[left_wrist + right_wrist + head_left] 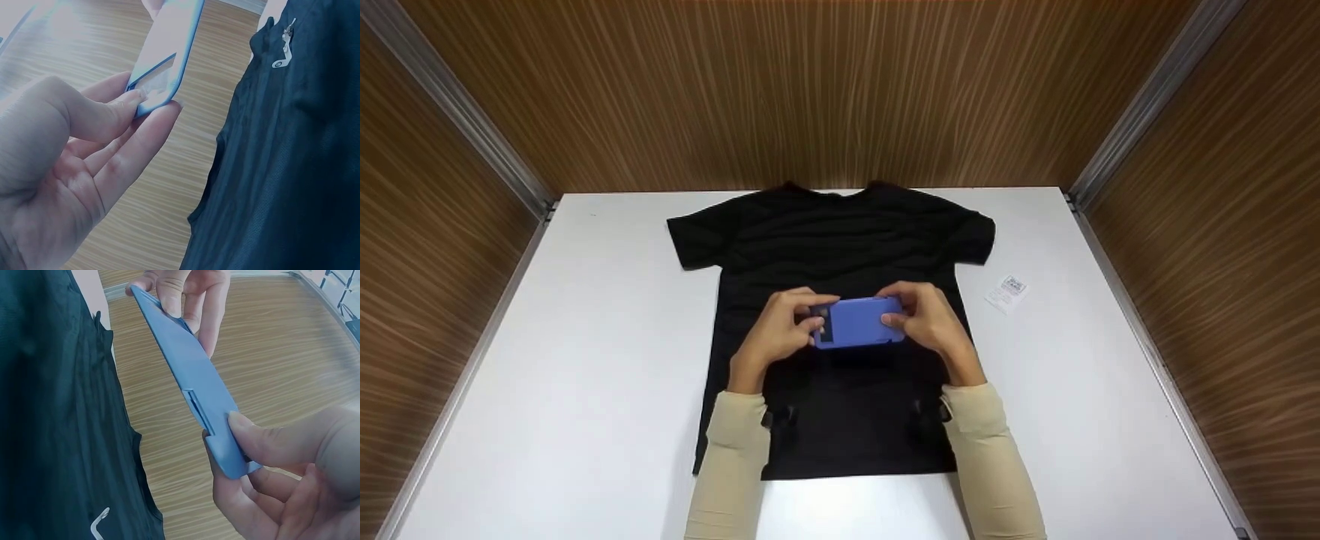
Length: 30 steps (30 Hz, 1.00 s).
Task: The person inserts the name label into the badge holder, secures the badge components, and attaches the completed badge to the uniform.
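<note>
A blue phone case (856, 322) is held level above a black T-shirt (840, 240). My left hand (782, 328) pinches its left end, thumb beside the camera cutout. The thumb of my right hand (926, 319) presses on the opposite end while the fingers curl behind it. In the left wrist view, the left thumb (121, 112) lies over a corner of the cutout. The right wrist view shows the case (194, 377) edge-on, with a slot in its long side. The shirt lies flat, neckline at the far edge, and the forearms hide parts of its lower half.
A small white printed label (1006, 293) lies on the white table (592, 337), right of the shirt. Wood-patterned panels (810, 90) stand at the back and both sides, with metal rails at the corners.
</note>
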Available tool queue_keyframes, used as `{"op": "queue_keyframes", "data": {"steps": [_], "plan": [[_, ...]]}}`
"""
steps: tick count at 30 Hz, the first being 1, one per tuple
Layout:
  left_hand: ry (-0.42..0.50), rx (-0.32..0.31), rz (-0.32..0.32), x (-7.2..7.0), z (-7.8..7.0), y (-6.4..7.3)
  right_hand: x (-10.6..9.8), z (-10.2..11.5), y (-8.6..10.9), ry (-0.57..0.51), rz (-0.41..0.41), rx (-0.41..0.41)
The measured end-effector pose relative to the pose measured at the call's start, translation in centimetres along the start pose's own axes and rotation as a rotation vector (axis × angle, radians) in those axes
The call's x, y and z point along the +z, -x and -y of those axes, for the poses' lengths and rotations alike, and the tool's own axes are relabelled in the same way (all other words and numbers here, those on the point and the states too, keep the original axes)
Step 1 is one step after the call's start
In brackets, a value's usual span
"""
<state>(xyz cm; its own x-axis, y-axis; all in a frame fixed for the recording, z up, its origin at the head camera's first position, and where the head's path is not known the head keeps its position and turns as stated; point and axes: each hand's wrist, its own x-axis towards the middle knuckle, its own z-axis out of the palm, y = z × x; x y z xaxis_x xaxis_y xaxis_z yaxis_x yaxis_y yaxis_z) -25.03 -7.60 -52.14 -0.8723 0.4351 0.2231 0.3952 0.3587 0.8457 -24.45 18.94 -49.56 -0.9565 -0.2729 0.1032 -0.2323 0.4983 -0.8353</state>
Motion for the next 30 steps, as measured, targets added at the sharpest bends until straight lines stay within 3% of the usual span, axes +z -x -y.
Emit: {"op": "queue_keyframes", "data": {"steps": [8, 23, 30], "plan": [[-0.021, -0.002, -0.006, -0.06, 0.02, 0.04, 0.14, 0.05, -0.22, 0.006, -0.011, 0.032], [-0.021, -0.036, -0.013, -0.33, 0.10, 0.23, 0.08, 0.04, -0.09, 0.012, -0.008, 0.022], [-0.040, -0.009, -0.031, -0.37, 0.26, 0.18, -0.07, -0.06, -0.02, 0.021, -0.017, 0.009]]}}
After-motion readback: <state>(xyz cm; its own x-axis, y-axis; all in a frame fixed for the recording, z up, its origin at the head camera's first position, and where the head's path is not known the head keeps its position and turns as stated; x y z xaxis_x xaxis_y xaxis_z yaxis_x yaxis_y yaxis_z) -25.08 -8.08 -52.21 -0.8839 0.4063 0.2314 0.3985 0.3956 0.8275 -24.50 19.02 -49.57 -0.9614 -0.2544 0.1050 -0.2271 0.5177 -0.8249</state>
